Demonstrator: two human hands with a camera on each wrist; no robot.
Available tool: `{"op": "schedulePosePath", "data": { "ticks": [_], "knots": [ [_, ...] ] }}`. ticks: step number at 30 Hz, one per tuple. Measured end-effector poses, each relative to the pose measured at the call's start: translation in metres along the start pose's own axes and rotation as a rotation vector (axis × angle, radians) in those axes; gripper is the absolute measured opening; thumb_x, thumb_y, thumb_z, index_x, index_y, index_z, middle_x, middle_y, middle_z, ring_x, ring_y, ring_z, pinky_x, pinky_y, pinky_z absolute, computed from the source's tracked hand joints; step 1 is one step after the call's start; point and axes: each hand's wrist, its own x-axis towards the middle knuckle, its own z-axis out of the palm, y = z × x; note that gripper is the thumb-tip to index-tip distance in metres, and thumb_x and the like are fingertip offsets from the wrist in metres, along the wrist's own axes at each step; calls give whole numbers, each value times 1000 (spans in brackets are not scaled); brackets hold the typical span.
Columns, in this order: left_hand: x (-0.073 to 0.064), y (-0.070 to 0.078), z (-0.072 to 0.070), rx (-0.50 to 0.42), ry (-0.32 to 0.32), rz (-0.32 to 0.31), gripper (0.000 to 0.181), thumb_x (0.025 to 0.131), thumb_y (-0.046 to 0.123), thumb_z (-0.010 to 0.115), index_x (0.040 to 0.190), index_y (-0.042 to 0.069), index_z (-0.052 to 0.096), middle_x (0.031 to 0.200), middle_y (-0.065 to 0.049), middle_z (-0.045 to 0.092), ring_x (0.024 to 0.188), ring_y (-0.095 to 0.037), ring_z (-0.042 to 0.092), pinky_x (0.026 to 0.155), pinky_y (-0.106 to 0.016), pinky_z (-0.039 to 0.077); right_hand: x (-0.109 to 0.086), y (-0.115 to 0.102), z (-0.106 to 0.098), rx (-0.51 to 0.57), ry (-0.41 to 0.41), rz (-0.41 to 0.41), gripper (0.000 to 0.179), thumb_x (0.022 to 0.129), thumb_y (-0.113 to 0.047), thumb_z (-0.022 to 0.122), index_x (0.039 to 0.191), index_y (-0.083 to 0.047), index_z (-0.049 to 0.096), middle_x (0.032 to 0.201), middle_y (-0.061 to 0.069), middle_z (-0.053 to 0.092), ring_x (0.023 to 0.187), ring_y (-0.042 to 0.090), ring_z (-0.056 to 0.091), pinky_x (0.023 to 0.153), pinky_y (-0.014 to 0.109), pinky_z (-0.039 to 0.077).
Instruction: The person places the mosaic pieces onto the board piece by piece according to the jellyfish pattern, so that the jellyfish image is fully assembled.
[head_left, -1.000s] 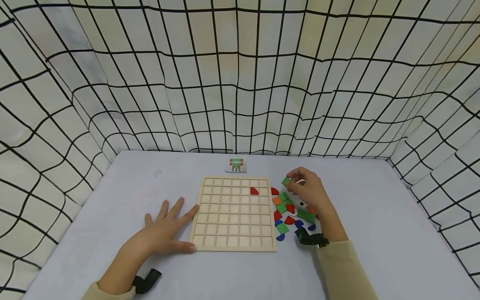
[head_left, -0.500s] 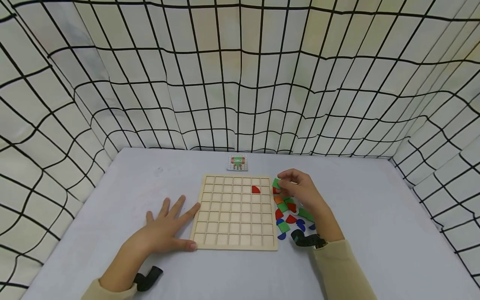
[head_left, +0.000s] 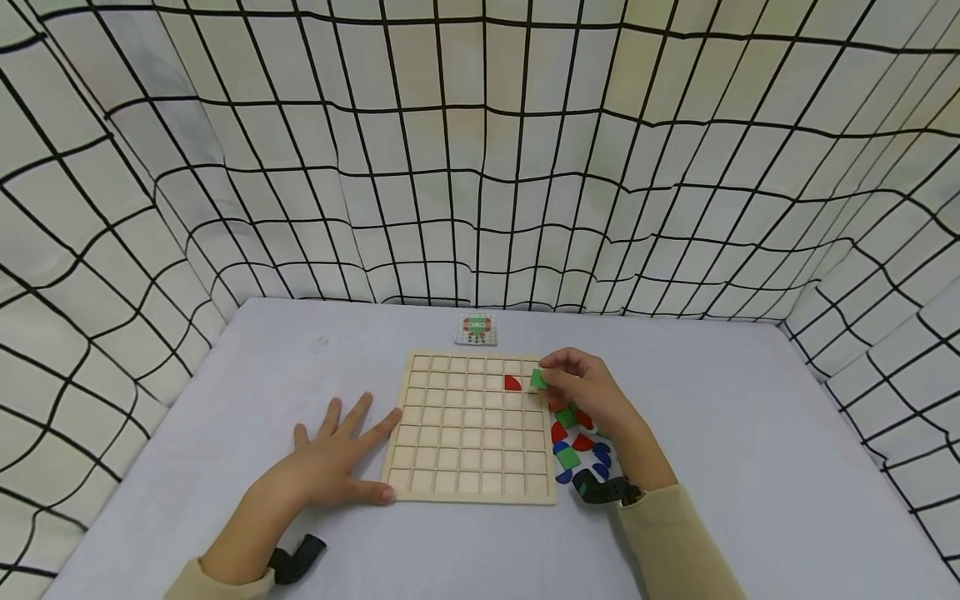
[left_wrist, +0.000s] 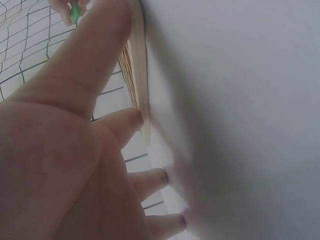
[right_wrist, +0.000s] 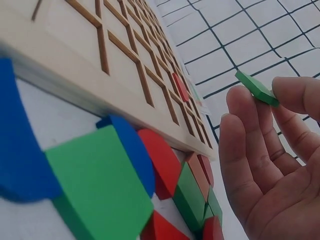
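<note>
A wooden grid board lies on the table, with a red quarter-circle piece in one of its upper right cells. My left hand is spread beside the board, thumb and index fingertips at its left edge, as the left wrist view also shows. Thumb and fingers of my right hand pinch a green square tile over the board's upper right corner. In the right wrist view that green tile is held up in the air, clear of the board.
Loose pieces lie right of the board, among them a green square, a red piece and blue half-circles. A small picture card sits behind the board. Black netting over white cloth rises around the table.
My right hand has moved left with the green tile, from above the loose pieces to over the board's upper right corner. The left hand has stayed at the board's edge.
</note>
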Motion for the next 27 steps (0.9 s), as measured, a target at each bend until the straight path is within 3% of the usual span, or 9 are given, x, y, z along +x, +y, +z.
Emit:
{"op": "schedulePosePath", "data": {
  "ticks": [11, 21, 27],
  "knots": [
    [-1, 2, -1, -7, -7, 11, 107, 70, 70, 73, 158, 25, 31, 163, -28, 13, 143, -64, 4, 94, -89, 5, 1, -6, 8, 1, -23, -17, 24, 98, -19, 64, 117, -6, 63, 107, 10, 66, 85, 23, 68, 75, 33, 58],
    [-1, -2, 0, -10, 6, 22, 107, 70, 70, 72, 158, 26, 30, 163, -29, 13, 142, -65, 3, 93, -89, 4, 10, -30, 21, 125, -58, -93, 33, 100, -19, 62, 125, 2, 57, 110, 12, 63, 98, 40, 68, 86, 41, 58],
    [-2, 0, -1, 0, -9, -3, 108, 70, 72, 71, 158, 25, 30, 164, -27, 12, 143, -64, 2, 95, -89, 4, 18, -44, 27, 236, -47, -148, 35, 99, -21, 64, 125, 2, 56, 109, 9, 63, 95, 28, 70, 85, 37, 58]
  ]
}}
